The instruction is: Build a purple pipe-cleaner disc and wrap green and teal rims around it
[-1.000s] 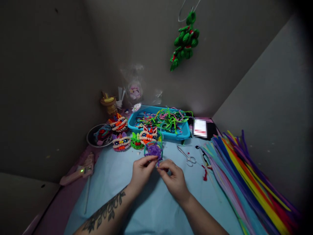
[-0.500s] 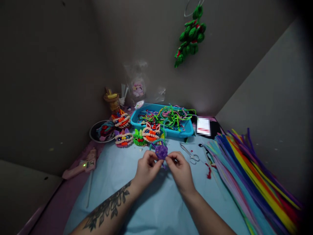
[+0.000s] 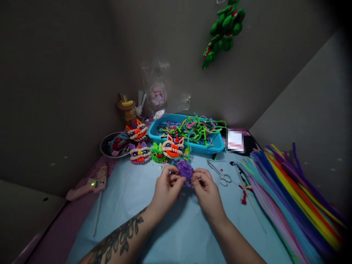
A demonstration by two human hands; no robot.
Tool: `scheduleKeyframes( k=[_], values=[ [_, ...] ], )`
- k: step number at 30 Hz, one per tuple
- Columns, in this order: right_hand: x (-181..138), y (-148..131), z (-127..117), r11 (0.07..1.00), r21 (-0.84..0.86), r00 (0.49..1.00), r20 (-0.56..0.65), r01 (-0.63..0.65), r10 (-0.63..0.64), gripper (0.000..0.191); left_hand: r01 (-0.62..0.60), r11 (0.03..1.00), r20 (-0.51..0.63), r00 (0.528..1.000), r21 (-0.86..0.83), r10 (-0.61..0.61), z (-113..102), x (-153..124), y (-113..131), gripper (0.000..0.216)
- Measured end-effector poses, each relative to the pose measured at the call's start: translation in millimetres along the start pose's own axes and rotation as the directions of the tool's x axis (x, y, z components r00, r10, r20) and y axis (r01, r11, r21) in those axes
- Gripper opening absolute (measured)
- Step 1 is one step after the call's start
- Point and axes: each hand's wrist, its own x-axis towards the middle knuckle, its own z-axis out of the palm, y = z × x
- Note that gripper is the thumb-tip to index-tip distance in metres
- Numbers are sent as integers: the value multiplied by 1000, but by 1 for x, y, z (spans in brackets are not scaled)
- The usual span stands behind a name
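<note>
The left hand [image 3: 167,187] pinched the near left edge of a small purple coil [image 3: 186,168] between thumb and fingers. The right hand [image 3: 207,192] pinched the same piece at its right edge, thumb and fingertips brought close together. The coil was held just above the worktop [image 3: 123,205], in front of the animal heads, with a purple loop hanging below it between the two thumbs. A dark leafy tattoo [image 3: 121,234] ran along the left forearm.

Beyond the hands, a purple-eared head [image 3: 140,154], a green head [image 3: 158,154] and an orange-and-cream head [image 3: 173,147] stood in a row, with another orange head [image 3: 136,131] behind them at the left. A blue tray [image 3: 205,147] behind the row held a tangle of fuzzy strips [image 3: 199,128], mostly green and pink. To its left was a round bowl [image 3: 102,149] of small pieces.

A pink glue gun [image 3: 90,186] lay at the far left. Scissors [image 3: 220,174] lay just beyond the right hand, and a bundle of many-coloured stems [image 3: 291,194] spread along the right side. A green ornament [image 3: 227,27] hung above, near the wall.
</note>
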Motion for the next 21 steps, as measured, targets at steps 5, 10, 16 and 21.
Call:
scheduleKeyframes(
  k=[5, 10, 16, 21],
  values=[
    [0, 5, 0, 1000, -20, 1000, 0, -20, 20, 24, 9, 996, -34, 999, 88, -6, -4, 2, 2, 23],
    [-3, 3, 3, 1000, -12, 998, -66, -2, 1, 13, -91, 975, -107, 988, 203, 114, -5, 2, 0, 14],
    [-5, -6, 6, 987, 106, 989, -82, -117, 126, 15, -147, 945, -95, 979, 293, 182, -2, -6, -2, 17],
    [0, -4, 5, 974, 187, 990, -45, -126, 137, 17, -111, 974, -95, 987, 198, 132, -1, -5, 2, 20]
  ],
)
